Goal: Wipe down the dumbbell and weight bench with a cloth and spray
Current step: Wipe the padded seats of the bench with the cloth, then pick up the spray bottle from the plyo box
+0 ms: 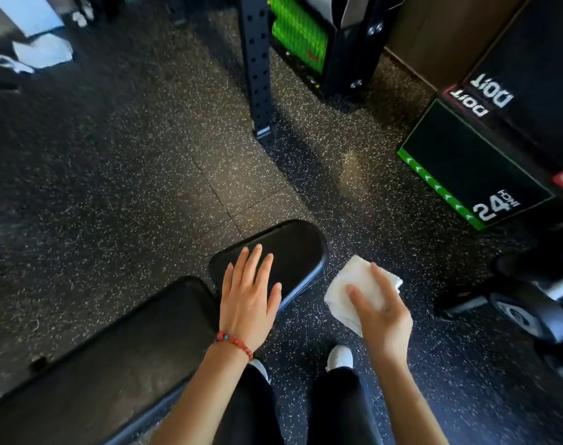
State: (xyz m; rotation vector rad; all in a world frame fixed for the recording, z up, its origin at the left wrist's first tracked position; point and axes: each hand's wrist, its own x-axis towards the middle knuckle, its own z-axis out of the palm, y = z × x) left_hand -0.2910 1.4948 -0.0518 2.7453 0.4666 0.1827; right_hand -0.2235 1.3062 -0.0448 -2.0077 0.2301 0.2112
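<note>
Speckled black rubber floor [129, 187] fills most of the view, its tile seams meeting just above the middle. At the right edge stand stacked black boxes [485, 149], the nearest one edged in green and marked "24". A black upright [257, 59] with rows of holes rises at top centre, and beside it on the right is a bright green block [297, 33] in a dark frame. The bench [119, 354] runs up from the lower left, a long black pad and, past a narrow gap, a shorter rounded pad. On the floor at the right edge lie dumbbells [530, 303], dark, blurred and partly cut off, well apart from the bench. The left hand [249, 297] is spread flat, fingers straight, over the near end of the short pad; whether the palm touches it cannot be told. The right hand [382, 311], palm up, holds a folded white cloth [358, 289] over the floor just beside the bench, thumb lying across the top and fingers curled beneath. Two white shoes [339, 358] show below the hands. A red bead bracelet [235, 343] circles the left wrist.
</note>
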